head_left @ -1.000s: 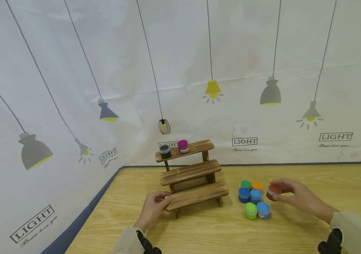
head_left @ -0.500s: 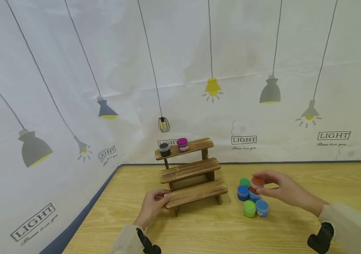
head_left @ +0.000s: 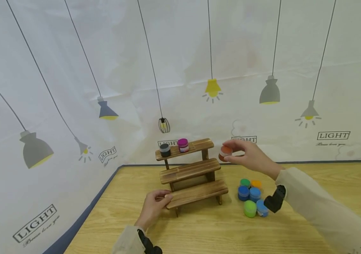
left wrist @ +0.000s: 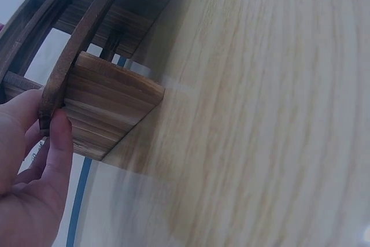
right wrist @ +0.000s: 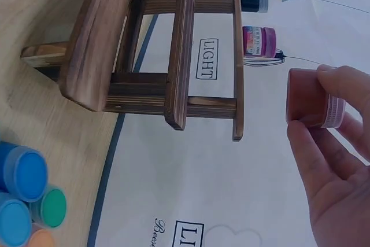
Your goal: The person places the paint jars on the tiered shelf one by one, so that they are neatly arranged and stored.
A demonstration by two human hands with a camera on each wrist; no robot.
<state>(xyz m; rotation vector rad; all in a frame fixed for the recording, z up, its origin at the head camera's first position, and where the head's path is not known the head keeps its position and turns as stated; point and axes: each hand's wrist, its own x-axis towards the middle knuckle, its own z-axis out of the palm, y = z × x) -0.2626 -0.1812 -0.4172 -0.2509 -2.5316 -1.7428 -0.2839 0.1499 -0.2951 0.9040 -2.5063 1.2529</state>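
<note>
A three-tier wooden stand (head_left: 196,192) stands on the table; my left hand (head_left: 153,206) pinches the left end of its lowest step between thumb and fingers, as the left wrist view (left wrist: 34,166) also shows from the side. My right hand (head_left: 252,155) holds a reddish-brown paint jar (head_left: 225,153) in the air, just right of the top step. In the right wrist view this jar (right wrist: 306,98) sits between thumb and fingertips. On the top step are a black paint jar (head_left: 165,150) at the left end and a magenta one (head_left: 183,145) beside it.
Right of the stand, several paint jars cluster on the table: green (head_left: 245,182), orange (head_left: 256,184), dark blue (head_left: 243,193), lighter blue (head_left: 255,194) and lime (head_left: 250,209). A lamp-printed wall covering (head_left: 180,88) rises behind the table's back edge.
My right hand has carried the reddish-brown jar left and up, over the jar cluster, to beside the top step. The left hand has stayed on the lowest step.
</note>
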